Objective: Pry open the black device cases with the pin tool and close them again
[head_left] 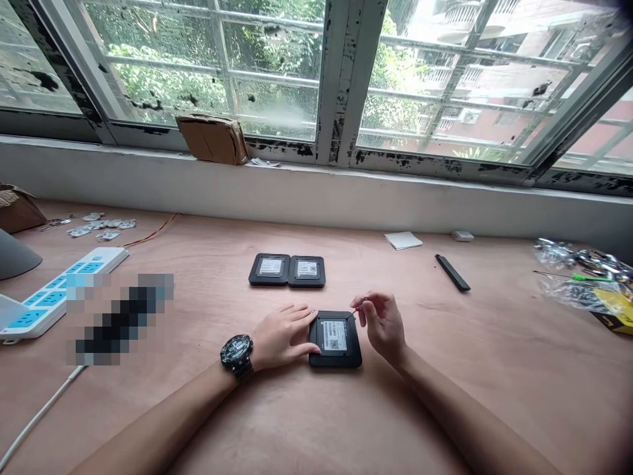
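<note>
A flat black square device (335,338) with a white label lies face-up on the plywood table (445,369), right in front of me. My left hand (281,336) presses on its left side, with the fingers spread over the edge. My right hand (380,323) hovers at the device's upper right corner, pinching a thin metal pin (357,309). The pin's tip is close to that corner, but I cannot tell if they touch. Farther back, two similar labelled black devices (287,270) sit side by side.
A blue-and-white power strip (64,290) lies at the left, partly covered by a blurred patch. Small metal parts (93,225) lie behind it. A black bar (452,272) and white paper pad (403,240) lie ahead. Plastic bags with a green-handled screwdriver (578,280) lie at the right.
</note>
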The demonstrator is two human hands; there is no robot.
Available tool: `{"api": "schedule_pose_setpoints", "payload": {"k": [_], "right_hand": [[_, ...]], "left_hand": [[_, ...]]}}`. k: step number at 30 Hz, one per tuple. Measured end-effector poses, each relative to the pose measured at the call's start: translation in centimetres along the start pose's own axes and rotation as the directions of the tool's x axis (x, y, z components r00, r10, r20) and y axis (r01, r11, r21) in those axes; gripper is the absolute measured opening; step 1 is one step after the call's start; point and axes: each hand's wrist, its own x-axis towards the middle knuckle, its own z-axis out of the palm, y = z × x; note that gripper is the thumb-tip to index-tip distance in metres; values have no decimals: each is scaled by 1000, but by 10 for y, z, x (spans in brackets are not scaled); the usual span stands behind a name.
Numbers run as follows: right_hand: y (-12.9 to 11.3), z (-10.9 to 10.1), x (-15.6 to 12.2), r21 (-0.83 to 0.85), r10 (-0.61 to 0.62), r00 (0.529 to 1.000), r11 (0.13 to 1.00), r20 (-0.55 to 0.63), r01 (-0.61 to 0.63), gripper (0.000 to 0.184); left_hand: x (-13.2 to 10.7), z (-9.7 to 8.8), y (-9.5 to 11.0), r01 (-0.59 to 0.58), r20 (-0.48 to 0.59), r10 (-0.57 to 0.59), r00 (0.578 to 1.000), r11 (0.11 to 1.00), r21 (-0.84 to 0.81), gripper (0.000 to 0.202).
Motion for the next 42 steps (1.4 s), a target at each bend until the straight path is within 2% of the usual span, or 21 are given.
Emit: {"api": "schedule_pose_setpoints", "payload": {"k": [4, 6, 9, 11, 14, 16, 19, 21, 24, 27, 32, 37, 39, 42], "right_hand": [[-6, 0, 6, 27, 64, 996, 997, 56, -65, 11], [-11, -1, 12, 85, 130, 988, 987, 85, -137, 17], [-19, -5, 21, 207, 224, 956, 943, 189, -262, 29], [-22, -8, 25, 242, 228, 941, 926, 252, -289, 34], [-22, -9, 25, 172, 223, 935, 946, 277, -276, 27], [-24, -6, 23, 109, 204, 957, 967, 204, -230, 20], [-27, 7, 22, 105, 70, 998, 992, -11, -68, 18], [-28, 19, 24, 118, 8, 999, 993, -52, -2, 19], [-23, 37, 29, 108, 3, 999, 994, 39, -7, 20], [-12, 48, 31, 73, 3, 996, 997, 92, -10, 20], [-4, 53, 27, 51, 51, 991, 997, 127, -57, 21], [-14, 51, 30, -51, 69, 975, 997, 210, -59, 28], [-19, 51, 33, 5, 130, 958, 991, 256, -136, 35], [-22, 53, 35, 187, 218, 918, 939, 332, -290, 45]], "left_hand": [[-1, -2, -1, -1, 6, 2, 1000, 999, -39, 70], [-2, -4, -3, -8, 15, 9, 1000, 997, -77, 77], [-4, -5, -7, -25, 32, 30, 999, 988, -150, 94], [-5, -4, -9, -18, 43, 26, 999, 984, -179, 102], [-6, -1, -10, 0, 70, 13, 997, 981, -192, 107], [-7, -2, -12, 7, 86, 10, 996, 980, -198, 108], [-10, -9, -21, 21, 87, -6, 996, 984, -176, 106], [-12, -17, -31, 47, 78, -36, 996, 989, -143, 100], [-17, -29, -42, 104, 56, -98, 994, 988, -116, 85], [-19, -34, -42, 118, 27, -116, 993, 988, -103, 75], [-18, -30, -31, 67, 45, -67, 997, 998, 0, 76], [-19, -22, -32, 50, 70, -54, 996, 997, 59, 84], [-19, -20, -33, 52, 67, -57, 996, 996, 72, 86], [-19, -20, -32, 45, 75, -51, 996, 996, 80, 83]]}}
